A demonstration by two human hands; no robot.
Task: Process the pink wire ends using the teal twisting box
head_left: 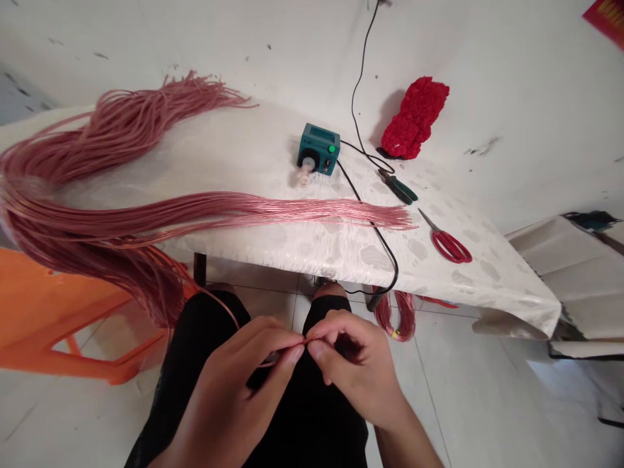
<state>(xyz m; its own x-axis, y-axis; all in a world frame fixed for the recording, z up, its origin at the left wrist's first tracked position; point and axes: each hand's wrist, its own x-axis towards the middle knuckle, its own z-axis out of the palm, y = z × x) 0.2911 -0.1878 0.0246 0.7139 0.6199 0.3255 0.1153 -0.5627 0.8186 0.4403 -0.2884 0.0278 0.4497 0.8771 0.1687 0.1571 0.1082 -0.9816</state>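
Note:
Over my lap, my left hand (246, 380) pinches a thin pink wire (225, 307) between thumb and forefinger. My right hand (355, 369) pinches the same wire close to its tip, and the two sets of fingertips nearly meet. From the left hand the wire runs up toward a large bundle of pink wires (234, 211), which lies along the table and hangs over its left side. The fingertips hide the exact end of the wire.
A patterned cloth covers the table (439, 286). On it are a green machine (319, 148) with a black cord, green-handled pliers (400, 188), red-handled scissors (449, 244) and a red fuzzy bundle (415, 119). An orange stool (88, 364) stands left; a wire coil (403, 315) shows below the table.

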